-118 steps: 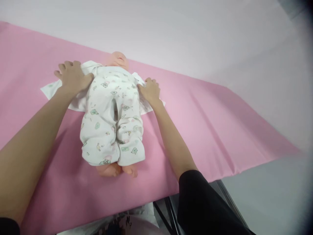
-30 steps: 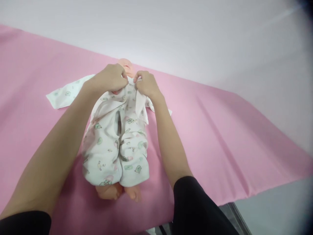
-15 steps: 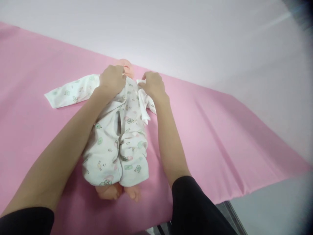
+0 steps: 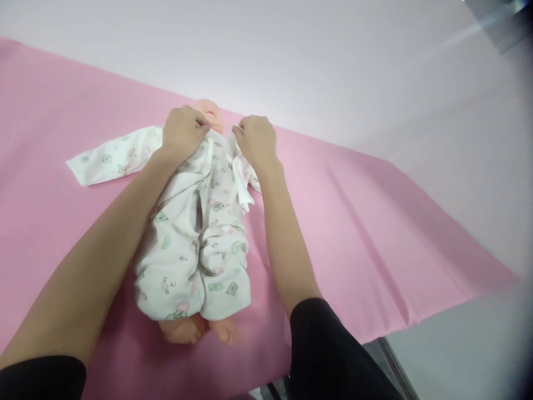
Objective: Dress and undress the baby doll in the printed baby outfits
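A baby doll [image 4: 209, 115] lies on its back, its head at the far side and its bare feet towards me. It wears a white printed romper [image 4: 227, 253] with a dark slit at the crotch. My left hand [image 4: 183, 130] is closed on the romper's collar edge near a button below the chin. Across the neck, my right hand [image 4: 256, 139] pinches the romper's other front edge, by the doll's shoulder. One sleeve [image 4: 119, 155] lies stretched out to the left. The other sleeve is bunched under my right hand and partly hidden.
Pink cloth [image 4: 333, 233] covers the table under the doll, with creases on the right. A white surface [image 4: 291, 55] borders it at the back. Dark metal framework [image 4: 391, 361] shows below the front edge.
Both hands have shifted slightly left in view, along with the doll. My right hand has lifted the romper edge a little towards the neck, and a button now shows beside my left hand.
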The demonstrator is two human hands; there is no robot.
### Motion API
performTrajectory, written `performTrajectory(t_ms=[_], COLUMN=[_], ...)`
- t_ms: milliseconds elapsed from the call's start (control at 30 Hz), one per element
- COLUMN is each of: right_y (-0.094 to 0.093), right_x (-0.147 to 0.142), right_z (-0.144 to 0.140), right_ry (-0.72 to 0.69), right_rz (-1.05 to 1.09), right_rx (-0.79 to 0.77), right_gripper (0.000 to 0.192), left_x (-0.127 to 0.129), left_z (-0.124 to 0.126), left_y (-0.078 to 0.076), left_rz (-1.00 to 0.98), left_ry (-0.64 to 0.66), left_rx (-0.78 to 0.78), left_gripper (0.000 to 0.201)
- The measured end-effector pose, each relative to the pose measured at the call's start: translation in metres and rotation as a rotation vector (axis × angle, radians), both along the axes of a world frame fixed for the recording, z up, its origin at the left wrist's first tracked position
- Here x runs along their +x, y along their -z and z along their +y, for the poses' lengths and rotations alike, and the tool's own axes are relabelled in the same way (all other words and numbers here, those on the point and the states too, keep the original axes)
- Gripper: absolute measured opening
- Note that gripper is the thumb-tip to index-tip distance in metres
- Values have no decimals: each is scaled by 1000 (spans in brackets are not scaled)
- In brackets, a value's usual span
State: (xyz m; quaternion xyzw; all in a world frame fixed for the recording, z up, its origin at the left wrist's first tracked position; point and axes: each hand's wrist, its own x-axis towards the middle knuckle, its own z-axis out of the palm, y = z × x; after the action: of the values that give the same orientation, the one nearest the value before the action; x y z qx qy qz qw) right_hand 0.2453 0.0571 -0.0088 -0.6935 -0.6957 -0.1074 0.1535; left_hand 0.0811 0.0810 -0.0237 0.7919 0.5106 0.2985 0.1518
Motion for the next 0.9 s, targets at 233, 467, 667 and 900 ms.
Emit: performTrajectory(t_ms=[233,467,667,900], right_y=[-9,-14,-8,5], right_x=[-19,-10,-5,-3], right_z=[-9,-8,-1,6], right_ry=[-53,20,-42,6], right_rz=[-26,85,161,186], right_rx=[1,28,-45,-98], right_gripper=[20,14,22,22], left_x=[-4,-2,-2,-2], left_z=[4,3,2,1], left_y=[4,4,2,2], left_rz=[-118,-88,-110,-112], left_ry=[-54,-29,-46,-37], left_rx=[34,67,75,53], left_gripper=[42,39,40,52])
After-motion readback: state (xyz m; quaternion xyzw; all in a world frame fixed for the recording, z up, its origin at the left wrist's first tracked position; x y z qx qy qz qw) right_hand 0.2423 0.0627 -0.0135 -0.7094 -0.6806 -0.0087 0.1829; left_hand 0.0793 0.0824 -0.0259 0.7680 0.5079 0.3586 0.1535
